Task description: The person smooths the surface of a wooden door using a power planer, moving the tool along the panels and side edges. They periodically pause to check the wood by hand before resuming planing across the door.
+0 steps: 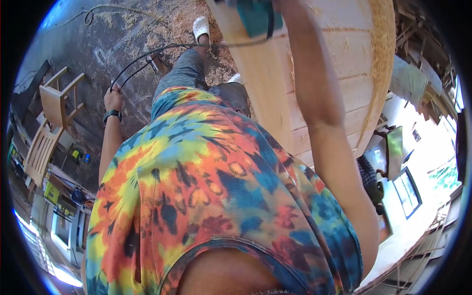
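Observation:
My left hand (113, 100), with a dark band at the wrist, is closed around a black power cable (162, 48), held out to my left above the floor. The cable runs across my leg towards a teal electric planer (255, 18) at the top edge, over a pale wooden panel (322, 69). My right arm stretches over the panel, and my right hand (286, 5) is at the planer. Its fingers are blurred and partly cut off by the frame edge. Most of the planer lies outside the view.
Wood shavings (140, 23) cover the dark floor, and more line the panel's far edge. Another cable (88, 12) lies at the upper left. A wooden chair (53, 98) stands to my left. Scrap wood (418, 69) is piled to the right, and white clogs (200, 28) are on my feet.

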### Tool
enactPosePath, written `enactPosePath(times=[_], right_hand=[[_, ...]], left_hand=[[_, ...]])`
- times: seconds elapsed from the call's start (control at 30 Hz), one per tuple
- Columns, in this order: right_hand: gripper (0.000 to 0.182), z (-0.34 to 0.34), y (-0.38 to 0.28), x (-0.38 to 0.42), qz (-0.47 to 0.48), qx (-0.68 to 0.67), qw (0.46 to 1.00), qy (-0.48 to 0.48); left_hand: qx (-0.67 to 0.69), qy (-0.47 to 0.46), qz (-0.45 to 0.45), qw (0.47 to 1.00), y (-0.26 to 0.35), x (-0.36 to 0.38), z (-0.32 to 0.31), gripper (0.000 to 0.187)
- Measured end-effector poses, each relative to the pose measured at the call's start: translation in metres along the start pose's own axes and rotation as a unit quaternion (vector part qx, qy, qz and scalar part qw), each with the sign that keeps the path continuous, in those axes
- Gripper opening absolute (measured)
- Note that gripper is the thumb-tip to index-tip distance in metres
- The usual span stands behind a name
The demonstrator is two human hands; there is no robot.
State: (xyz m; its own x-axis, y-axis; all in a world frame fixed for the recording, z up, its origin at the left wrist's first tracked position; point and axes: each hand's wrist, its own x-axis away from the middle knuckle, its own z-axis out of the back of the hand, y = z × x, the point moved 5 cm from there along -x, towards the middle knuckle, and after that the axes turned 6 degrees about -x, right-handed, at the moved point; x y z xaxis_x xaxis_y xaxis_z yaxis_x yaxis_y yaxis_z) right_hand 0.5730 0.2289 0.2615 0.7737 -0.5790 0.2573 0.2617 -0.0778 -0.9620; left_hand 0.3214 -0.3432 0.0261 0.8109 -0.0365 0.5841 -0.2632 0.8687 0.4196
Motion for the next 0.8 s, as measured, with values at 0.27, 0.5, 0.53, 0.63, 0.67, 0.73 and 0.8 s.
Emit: enactPosePath(times=[0.27,0.5,0.53,0.63,0.67,0.73,0.8], right_hand=[[0.040,-0.028,0.110,0.181,-0.232,0.035,0.971,0.052],[0.041,-0.043,0.157,0.411,-0.344,-0.002,0.933,0.102],[0.040,-0.043,0.160,0.437,-0.352,0.010,0.930,0.103],[0.036,-0.042,0.172,0.506,-0.424,-0.009,0.896,0.130],[0.036,-0.040,0.176,0.521,-0.420,-0.009,0.898,0.128],[0.034,-0.037,0.179,0.540,-0.433,0.018,0.893,0.123],[0.033,-0.036,0.176,0.538,-0.421,0.001,0.897,0.135]], left_hand=[[-0.328,-0.164,-0.209,0.907,0.106,-0.013,-0.057,0.026],[-0.405,-0.396,-0.495,0.659,0.140,0.106,-0.135,0.028],[-0.388,-0.409,-0.536,0.628,0.136,0.118,-0.143,0.029],[-0.381,-0.459,-0.553,0.582,0.148,0.153,-0.147,0.034],[-0.382,-0.455,-0.553,0.584,0.144,0.155,-0.149,0.034],[-0.404,-0.516,-0.502,0.565,0.120,0.157,-0.158,0.033],[-0.425,-0.498,-0.497,0.569,0.104,0.152,-0.157,0.033]])
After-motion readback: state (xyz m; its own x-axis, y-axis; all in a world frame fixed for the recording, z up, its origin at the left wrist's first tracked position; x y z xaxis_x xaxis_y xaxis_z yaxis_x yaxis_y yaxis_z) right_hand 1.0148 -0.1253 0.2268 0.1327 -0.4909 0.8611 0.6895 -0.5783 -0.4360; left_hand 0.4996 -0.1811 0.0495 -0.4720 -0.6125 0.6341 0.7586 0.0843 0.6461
